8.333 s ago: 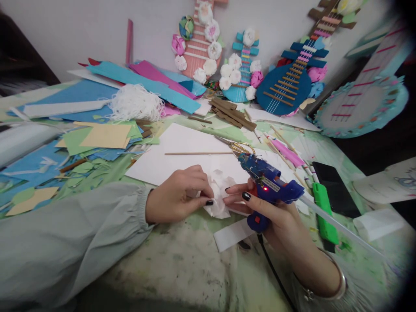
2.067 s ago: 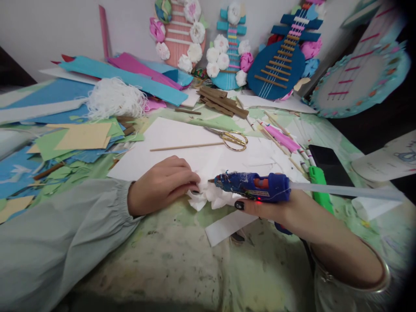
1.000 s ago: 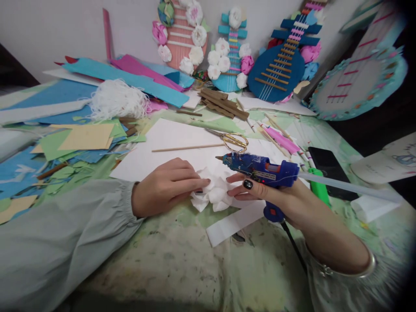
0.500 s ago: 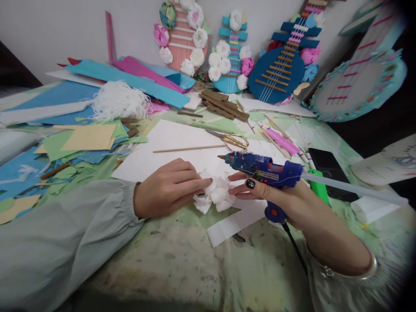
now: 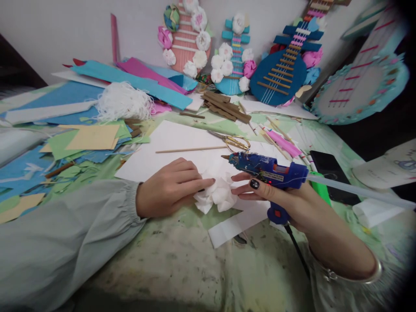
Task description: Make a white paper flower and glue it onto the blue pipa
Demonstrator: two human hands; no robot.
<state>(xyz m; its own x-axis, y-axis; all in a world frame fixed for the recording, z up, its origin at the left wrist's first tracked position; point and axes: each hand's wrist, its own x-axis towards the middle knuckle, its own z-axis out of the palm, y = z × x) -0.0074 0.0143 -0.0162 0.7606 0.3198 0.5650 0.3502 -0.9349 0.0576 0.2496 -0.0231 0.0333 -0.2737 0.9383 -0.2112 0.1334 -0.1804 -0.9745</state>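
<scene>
A white crepe-paper flower point(image 5: 216, 195) lies low between my hands at the middle of the table. My left hand point(image 5: 170, 188) grips its left side, with the index finger stretched over the petals; the thumb is hidden. In my right hand point(image 5: 279, 195) is a blue hot glue gun point(image 5: 264, 168), its nozzle pointing left above the flower. Two or three fingertips of that hand reach past the gun and touch the flower's right side. A clear glue stick point(image 5: 357, 187) juts from the gun's back. Under the gun lies a strip of white paper point(image 5: 238, 225).
Gold-handled scissors point(image 5: 232, 141) and a thin wooden stick point(image 5: 188, 149) lie on white paper point(image 5: 149, 149). Paper scraps point(image 5: 87, 138) and white string point(image 5: 125, 102) are at left. Paper instruments point(image 5: 279, 78) lean against the wall. A phone point(image 5: 331, 173) lies at right; the gun's cord point(image 5: 297, 249) trails down.
The whole view has shifted slightly, so everything sits a little further right. Both hands keep their places on the flower and the glue gun.
</scene>
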